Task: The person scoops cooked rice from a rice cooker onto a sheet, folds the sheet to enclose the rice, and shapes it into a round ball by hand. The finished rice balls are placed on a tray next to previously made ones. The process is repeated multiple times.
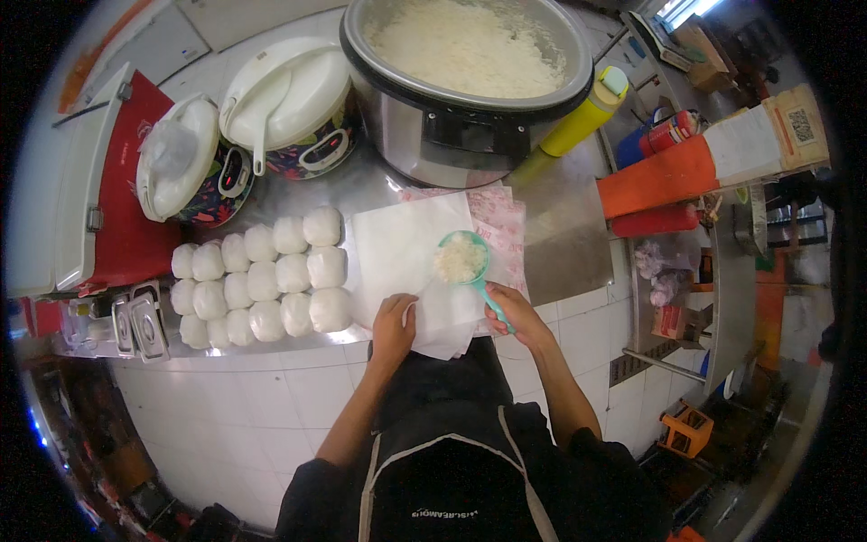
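Observation:
My right hand (516, 310) grips the handle of a teal scoop (494, 305). A rounded heap of cooked white rice (462, 259) fills the scoop's bowl, which is over a stack of white wrapping paper (396, 234). At the stack's near left edge, my left hand (395, 324) has its fingertips on the top sheet, whose edge curls up by the thumb. Left of the paper, white wrapped bundles (263, 281) sit packed in three rows. Beyond the paper stands a large steel rice cooker (406, 139), open and full of cooked rice (467, 51).
Two patterned lidded pots (318, 159) stand at the back left, one with a white rice paddle (261, 129) on its lid. Further left are a red cooler box (132, 196) and steel pan lids (147, 325). A yellow bottle (582, 122) stands right of the cooker on the steel table (569, 251).

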A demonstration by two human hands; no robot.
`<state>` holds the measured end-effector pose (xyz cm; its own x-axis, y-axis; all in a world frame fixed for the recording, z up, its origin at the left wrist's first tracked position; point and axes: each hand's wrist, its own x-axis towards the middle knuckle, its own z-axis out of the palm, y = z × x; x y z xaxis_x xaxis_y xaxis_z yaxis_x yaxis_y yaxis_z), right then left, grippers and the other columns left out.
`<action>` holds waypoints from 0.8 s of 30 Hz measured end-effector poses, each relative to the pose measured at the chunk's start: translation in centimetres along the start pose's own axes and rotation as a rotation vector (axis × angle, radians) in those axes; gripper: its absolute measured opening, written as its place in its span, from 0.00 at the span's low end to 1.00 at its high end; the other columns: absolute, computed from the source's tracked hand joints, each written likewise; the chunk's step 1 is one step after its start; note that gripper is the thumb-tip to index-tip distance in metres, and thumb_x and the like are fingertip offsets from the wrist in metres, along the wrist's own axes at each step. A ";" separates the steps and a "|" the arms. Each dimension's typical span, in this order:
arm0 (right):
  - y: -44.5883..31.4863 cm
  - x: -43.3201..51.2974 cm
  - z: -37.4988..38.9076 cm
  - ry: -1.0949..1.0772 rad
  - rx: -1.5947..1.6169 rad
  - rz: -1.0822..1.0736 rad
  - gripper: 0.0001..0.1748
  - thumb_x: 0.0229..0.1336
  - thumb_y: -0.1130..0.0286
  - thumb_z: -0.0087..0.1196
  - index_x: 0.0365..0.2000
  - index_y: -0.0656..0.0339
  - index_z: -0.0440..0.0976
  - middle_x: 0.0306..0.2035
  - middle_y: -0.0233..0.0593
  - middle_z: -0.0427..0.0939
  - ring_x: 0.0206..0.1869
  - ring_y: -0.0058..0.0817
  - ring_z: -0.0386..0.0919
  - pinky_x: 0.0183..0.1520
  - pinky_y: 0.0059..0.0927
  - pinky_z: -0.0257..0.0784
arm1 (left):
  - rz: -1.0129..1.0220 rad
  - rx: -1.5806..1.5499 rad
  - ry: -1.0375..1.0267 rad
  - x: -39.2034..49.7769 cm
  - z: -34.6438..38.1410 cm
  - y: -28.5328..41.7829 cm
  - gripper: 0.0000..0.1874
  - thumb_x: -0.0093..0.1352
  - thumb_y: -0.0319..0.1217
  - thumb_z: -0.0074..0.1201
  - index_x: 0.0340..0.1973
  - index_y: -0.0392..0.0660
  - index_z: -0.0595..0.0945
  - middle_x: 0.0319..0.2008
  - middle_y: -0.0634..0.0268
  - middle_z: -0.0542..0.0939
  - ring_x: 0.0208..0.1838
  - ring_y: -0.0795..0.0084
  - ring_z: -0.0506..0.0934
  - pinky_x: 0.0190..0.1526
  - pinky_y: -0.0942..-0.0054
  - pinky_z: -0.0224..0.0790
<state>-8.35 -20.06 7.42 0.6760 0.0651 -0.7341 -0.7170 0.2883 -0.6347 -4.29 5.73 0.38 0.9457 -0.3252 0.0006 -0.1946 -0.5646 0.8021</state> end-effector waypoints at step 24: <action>-0.4 1.4 0.1 0.072 0.081 -0.076 0.18 0.75 0.56 0.43 0.49 0.60 0.71 0.21 0.27 0.68 0.14 0.14 0.58 0.16 0.20 0.53 | 0.251 0.457 -0.333 1.0 3.3 2.3 0.31 0.63 0.29 0.56 0.64 0.43 0.72 0.55 0.50 0.73 0.59 0.51 0.70 0.58 0.54 0.65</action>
<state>-7.10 -19.95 6.70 0.7117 -0.0281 -0.7019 -0.6461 0.3661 -0.6697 -4.62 1.61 0.23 0.7390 -0.6678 -0.0894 -0.5622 -0.6843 0.4645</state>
